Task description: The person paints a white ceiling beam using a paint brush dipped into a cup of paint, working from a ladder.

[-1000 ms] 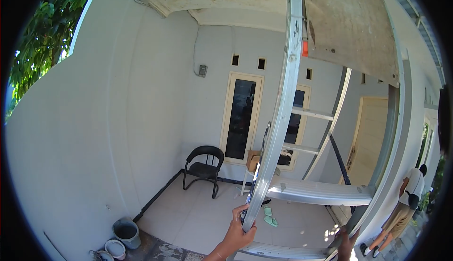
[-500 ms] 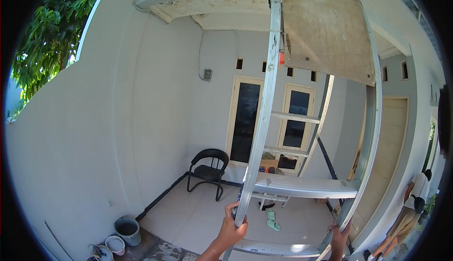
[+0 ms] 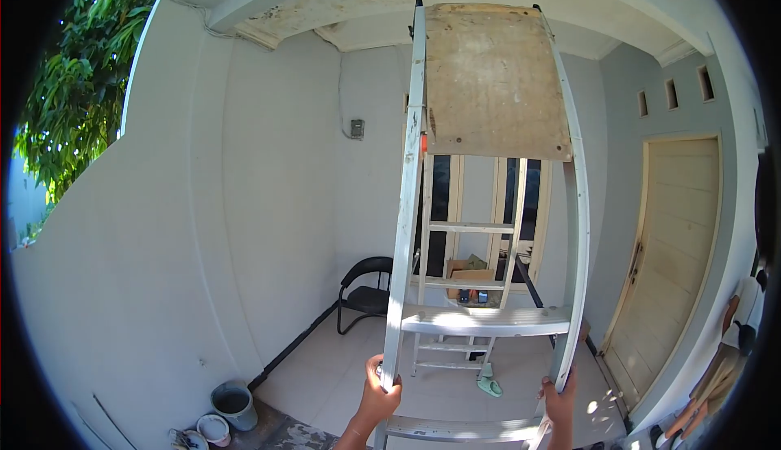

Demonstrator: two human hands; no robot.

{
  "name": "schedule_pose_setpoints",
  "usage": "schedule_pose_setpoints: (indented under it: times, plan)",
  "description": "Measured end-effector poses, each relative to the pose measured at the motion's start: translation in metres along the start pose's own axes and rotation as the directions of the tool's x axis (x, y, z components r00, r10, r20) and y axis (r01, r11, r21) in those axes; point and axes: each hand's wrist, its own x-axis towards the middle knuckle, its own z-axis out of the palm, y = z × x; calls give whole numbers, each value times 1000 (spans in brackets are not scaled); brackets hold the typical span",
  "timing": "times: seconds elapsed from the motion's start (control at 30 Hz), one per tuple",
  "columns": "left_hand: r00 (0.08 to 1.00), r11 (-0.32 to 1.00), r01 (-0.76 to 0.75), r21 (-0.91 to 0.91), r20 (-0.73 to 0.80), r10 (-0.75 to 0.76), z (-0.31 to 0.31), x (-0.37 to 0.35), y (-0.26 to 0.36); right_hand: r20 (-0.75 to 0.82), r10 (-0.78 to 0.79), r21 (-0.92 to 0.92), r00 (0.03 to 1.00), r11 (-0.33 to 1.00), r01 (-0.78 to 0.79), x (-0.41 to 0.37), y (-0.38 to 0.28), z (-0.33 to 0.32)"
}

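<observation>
An aluminium stepladder (image 3: 486, 321) stands in front of me, its rungs running up to a worn plywood board (image 3: 496, 80) fixed between the rails at the top. My left hand (image 3: 381, 391) is closed around the left rail, low down. Opposite it, my right hand (image 3: 558, 398) grips the right rail at about the same height. The lowest visible step lies just below both hands. Through the rungs the ladder's rear legs show, with a cardboard box (image 3: 468, 273) behind them.
A black chair (image 3: 366, 297) sits by the back wall. Buckets (image 3: 233, 405) stand at the lower left wall. Green slippers (image 3: 489, 382) lie on the tiles beyond the ladder. A closed door (image 3: 674, 263) is at right, and a person (image 3: 724, 352) stands at the far right edge.
The ladder now appears further left and more upright, its top fully in view. Both hands have shifted left with it, still on the rails. My view has turned right.
</observation>
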Motion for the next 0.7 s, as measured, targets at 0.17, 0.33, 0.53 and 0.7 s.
schedule_pose_setpoints:
  times: [0.17, 0.33, 0.53, 0.7]
  plan:
    - [999, 998, 22, -56, 31, -21, 11, 13, -45, 47, 50, -1, 998, 999, -50, 20, 23, 5]
    - [978, 954, 205, -218, 91, -189, 5, 13, -19, -5, 81, -46, 997, 996, -81, 19, 15, 8]
    - [985, 967, 166, -191, 87, -152, 8, 25, -27, 12, 74, -15, 997, 997, -73, 18, -12, 19]
    - [961, 938, 269, -220, 128, -246, 2, 31, -10, -1, 100, -37, 995, 994, -99, 12, -24, 24]
